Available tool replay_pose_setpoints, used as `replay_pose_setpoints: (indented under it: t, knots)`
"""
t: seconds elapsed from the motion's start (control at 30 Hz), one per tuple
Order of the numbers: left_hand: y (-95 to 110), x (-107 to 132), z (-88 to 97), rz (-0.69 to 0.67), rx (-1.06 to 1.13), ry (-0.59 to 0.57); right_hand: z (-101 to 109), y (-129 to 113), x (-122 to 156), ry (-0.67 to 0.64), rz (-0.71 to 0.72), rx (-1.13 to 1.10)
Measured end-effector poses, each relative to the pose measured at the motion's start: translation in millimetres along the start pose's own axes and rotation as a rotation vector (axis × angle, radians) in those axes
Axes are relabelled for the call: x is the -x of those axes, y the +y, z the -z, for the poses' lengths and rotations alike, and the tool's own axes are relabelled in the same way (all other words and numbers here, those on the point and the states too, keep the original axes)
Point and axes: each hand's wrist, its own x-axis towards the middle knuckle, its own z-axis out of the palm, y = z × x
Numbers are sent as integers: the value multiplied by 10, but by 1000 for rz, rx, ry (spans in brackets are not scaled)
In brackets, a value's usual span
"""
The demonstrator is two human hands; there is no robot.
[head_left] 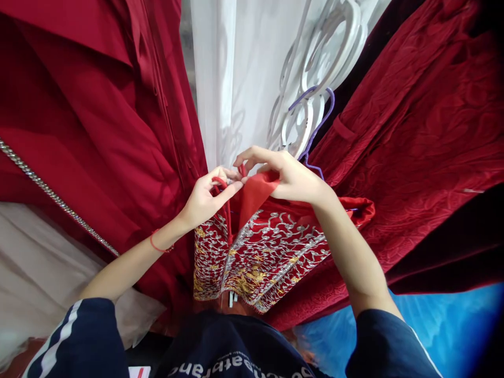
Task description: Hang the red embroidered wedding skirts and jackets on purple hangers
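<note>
An embroidered red garment (271, 247), with silver and gold stitching, hangs in front of my body. At its top edge my left hand (207, 198) is closed in a pinch, a red cord (229, 223) looped over its fingers and trailing down the garment's front. Fingertips of my right hand (289, 176) meet those of the left and pinch a small loop of red cord. Plain red lining (258, 195) folds out under the right palm. Exactly what lies between the touching fingertips is partly hidden.
A purple hanger (321, 128) hooks up beside white scrolled metalwork (331, 52), just beyond my right hand. Dark red gowns hang on the left (90, 121) and right (413, 131). White drapery (252, 68) is behind. Blue fabric (444, 325) lies low on the right.
</note>
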Motion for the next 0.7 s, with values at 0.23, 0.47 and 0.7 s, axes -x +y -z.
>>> replay_pose_setpoints:
  t: [0.23,0.47,0.7]
  knots:
    - [-43,-72,-32,154,214,89,79,-32,208,24,-86,85]
    - [-98,-63,25,210,294,113,151,192,416,-446,-302,18]
    - [-104,-89,9,222,282,120,-482,449,563,-616,-759,130]
